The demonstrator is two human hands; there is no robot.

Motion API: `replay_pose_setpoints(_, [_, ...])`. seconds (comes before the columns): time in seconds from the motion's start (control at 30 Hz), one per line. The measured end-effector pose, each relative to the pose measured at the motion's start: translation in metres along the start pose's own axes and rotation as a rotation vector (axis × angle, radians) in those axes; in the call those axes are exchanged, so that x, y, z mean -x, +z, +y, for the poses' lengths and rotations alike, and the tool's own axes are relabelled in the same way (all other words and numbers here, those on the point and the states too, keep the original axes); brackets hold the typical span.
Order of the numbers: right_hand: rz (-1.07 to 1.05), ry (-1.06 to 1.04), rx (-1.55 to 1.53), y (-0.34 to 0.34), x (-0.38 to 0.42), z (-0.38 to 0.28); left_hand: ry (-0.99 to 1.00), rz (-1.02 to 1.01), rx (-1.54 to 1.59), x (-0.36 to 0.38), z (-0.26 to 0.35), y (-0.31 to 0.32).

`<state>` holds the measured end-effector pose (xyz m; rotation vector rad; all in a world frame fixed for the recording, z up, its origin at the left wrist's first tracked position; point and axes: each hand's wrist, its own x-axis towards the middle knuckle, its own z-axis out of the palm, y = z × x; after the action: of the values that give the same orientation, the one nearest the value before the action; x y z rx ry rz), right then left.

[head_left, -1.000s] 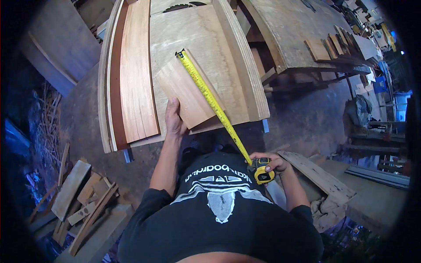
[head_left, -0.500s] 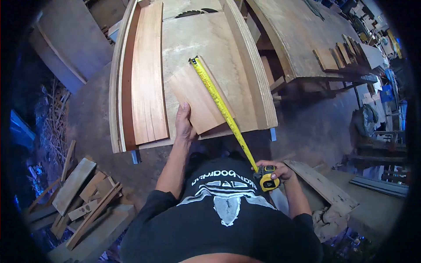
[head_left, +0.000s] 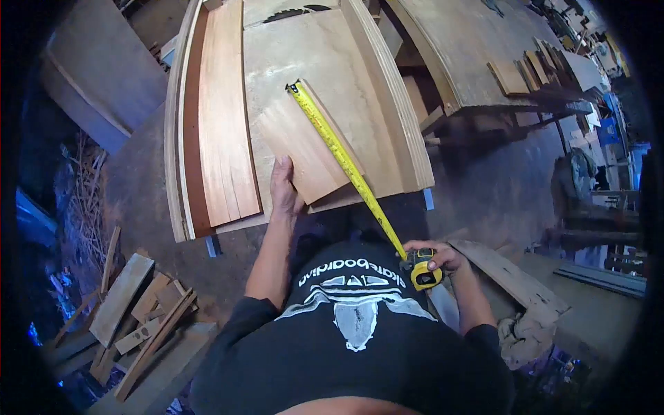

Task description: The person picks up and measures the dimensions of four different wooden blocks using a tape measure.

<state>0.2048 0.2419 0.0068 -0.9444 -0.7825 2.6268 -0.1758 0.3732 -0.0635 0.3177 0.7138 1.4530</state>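
Observation:
My left hand (head_left: 285, 190) grips the lower left corner of a short wooden board (head_left: 301, 149), thumb on its upper face. The board lies tilted over the plywood bed (head_left: 290, 59) of a framed table. In my right hand (head_left: 446, 257), close to my shirt, is a black and yellow tape measure (head_left: 425, 272). Its yellow blade is pulled out and runs diagonally across the board, with the metal hook near the board's far end. Left of the board, a long wooden plank (head_left: 225, 117) lies along the side rail.
A toothed saw blade (head_left: 297, 12) pokes through the bed at the far end. To the right stands a workbench (head_left: 477, 41) bearing several wood pieces (head_left: 526, 71). Offcuts (head_left: 149, 315) are heaped on the floor at lower left; another board (head_left: 512, 273) lies at lower right.
The view has shifted slightly, so the table and board appear a little further left. Both hands keep their holds, and the tape still lies extended across the board.

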Motion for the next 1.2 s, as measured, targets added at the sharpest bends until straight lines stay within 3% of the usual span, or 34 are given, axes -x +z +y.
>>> replay_pose_setpoints(0.13, [0.067, 0.078, -0.136, 0.022, 0.003, -0.016, -0.029, -0.007, 0.020, 0.000, 0.000, -0.003])
replay_pose_setpoints(0.6, [0.051, 0.124, -0.166, 0.014, 0.003, -0.010, -0.013, -0.027, 0.045, 0.001, 0.000, 0.001])
replay_pose_setpoints(1.2, [0.054, 0.079, -0.199, 0.017, 0.002, -0.011, 0.013, -0.016, -0.013, 0.000, 0.001, 0.002])
